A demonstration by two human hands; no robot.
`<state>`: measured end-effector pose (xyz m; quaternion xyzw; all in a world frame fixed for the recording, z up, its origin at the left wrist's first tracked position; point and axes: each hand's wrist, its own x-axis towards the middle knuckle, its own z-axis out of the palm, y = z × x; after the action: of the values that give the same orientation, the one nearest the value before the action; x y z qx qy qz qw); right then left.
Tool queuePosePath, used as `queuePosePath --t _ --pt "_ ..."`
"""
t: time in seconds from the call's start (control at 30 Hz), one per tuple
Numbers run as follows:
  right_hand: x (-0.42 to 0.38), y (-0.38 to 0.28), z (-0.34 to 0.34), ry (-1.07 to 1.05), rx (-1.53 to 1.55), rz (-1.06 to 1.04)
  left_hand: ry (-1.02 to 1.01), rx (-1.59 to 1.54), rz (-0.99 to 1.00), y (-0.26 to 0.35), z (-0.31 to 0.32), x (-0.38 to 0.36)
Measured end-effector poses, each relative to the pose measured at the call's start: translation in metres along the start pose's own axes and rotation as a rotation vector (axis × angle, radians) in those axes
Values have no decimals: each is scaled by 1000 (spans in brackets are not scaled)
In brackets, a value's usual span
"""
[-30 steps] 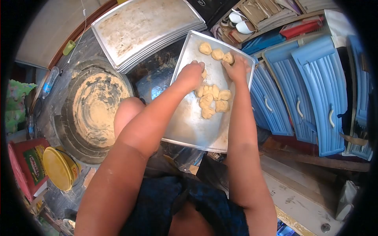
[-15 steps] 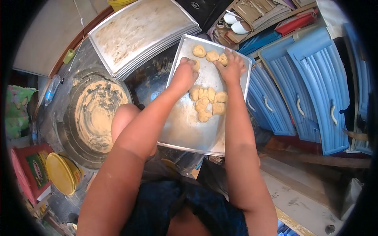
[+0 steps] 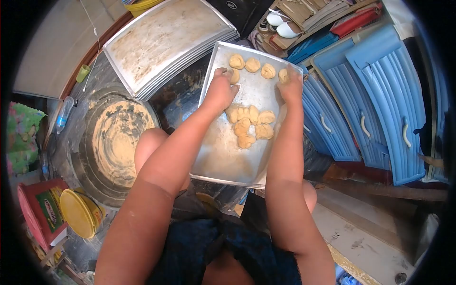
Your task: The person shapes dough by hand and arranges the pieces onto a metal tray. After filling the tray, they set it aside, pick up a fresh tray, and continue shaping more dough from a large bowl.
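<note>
A metal baking tray [image 3: 213, 164] lies across my lap with pale dough pieces on it. My left hand [image 3: 222, 90] is at the tray's left side, its fingers and thumb curled round a dough ball [image 3: 234, 76]. At the upper right corner my right hand [image 3: 291, 88] has its fingers closed on another dough ball [image 3: 283, 75], partly hidden by them. Along the tray's far edge sit three more balls, among them a rounded dough ball [image 3: 252, 65]. Nearer the middle, several rougher dough pieces [image 3: 242, 126] touch one another in a cluster.
To the left stands a wide round basin [image 3: 85, 161] coated inside with pale residue. A stack of baking trays [image 3: 166, 35] is behind it. A yellow bucket [image 3: 78, 213] and a red container [image 3: 35, 209] are at lower left. Blue drawer fronts [image 3: 384, 104] line the right.
My right hand has moved right, from the third ball in the far row to a ball at the tray's right corner. My left hand stays by its ball.
</note>
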<state>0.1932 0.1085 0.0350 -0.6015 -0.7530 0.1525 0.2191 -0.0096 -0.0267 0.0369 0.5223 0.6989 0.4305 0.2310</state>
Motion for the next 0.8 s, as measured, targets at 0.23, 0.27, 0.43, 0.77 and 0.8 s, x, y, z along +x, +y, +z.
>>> queuePosePath --t 0.23,0.27,0.43,0.77,0.8 --pt "-4 -20 0 160 -116 21 -33 -4 -3 4 1 0" --pt "-6 -31 1 157 -117 21 -28 -1 5 5 0 -2" --pt "-9 -78 11 -71 -232 -384 -34 38 15 3 3 0" --pt "-69 -51 -36 -590 151 -301 35 188 48 5 -8 0" --pt "-83 -49 -34 -664 -5 -386 32 186 49 12 -14 -1"
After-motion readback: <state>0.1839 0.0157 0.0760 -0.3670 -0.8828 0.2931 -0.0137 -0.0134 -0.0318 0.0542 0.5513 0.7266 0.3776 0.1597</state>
